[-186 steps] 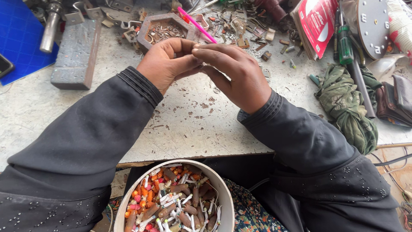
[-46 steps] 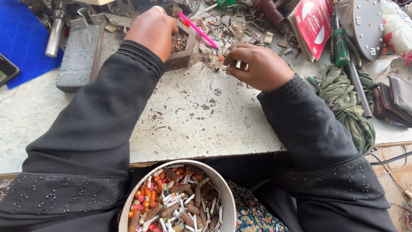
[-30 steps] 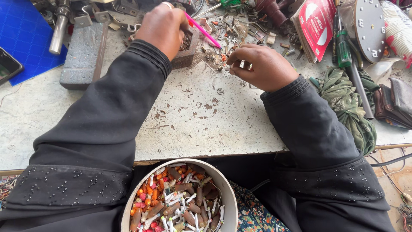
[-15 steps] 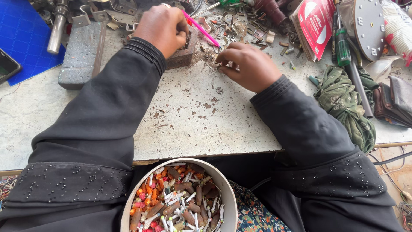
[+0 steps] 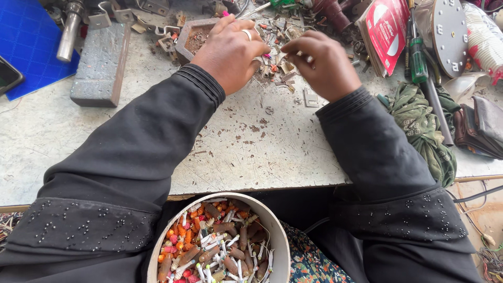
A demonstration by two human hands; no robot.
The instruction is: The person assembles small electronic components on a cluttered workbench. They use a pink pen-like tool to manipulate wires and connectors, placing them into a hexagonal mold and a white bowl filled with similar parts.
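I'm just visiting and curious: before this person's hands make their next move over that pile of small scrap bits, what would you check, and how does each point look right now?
1. Both hands over the pile of small metal and plastic scraps: ok; left hand and right hand are there.
2. A piece pinched in the fingers: cannot tell, too small.
3. Round white tub of red, orange and white pieces within reach: ok, it sits below the table edge, between the arms.
4. Small brown hexagonal tray beside the left hand: ok.
5. Bare stretch of the scuffed white tabletop between the arms: ok.
6. Green-handled screwdriver away from the hands: ok.
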